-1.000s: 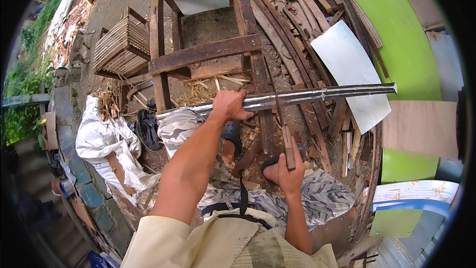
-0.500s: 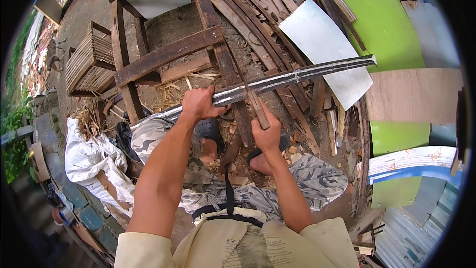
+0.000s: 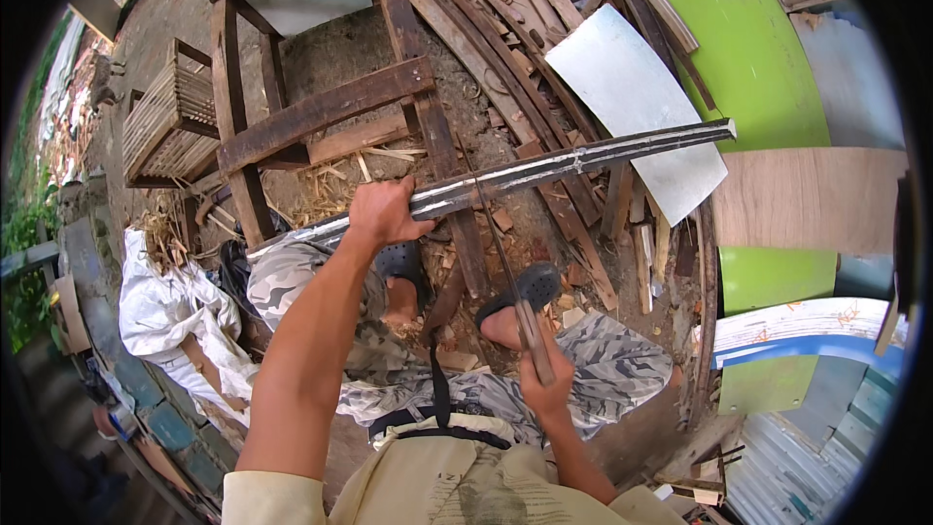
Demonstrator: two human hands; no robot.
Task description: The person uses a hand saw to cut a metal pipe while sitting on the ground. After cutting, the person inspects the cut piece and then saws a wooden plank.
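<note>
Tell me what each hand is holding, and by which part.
The left hand grips the white-striped dark bar left of its middle. The right hand holds a long-bladed tool by its wooden handle.

White sack [image 3: 160, 306], slatted wooden crate [image 3: 167, 122], green panel [image 3: 753, 49]

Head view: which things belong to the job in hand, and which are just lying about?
In use:
- black-and-white strip, held by the left hand
- wooden-handled saw, in the right hand
- dark wooden frame, apparently supporting the strip

Seemingly lying about:
- slatted crate
- white sack
- pale sheet
- green panel
</note>
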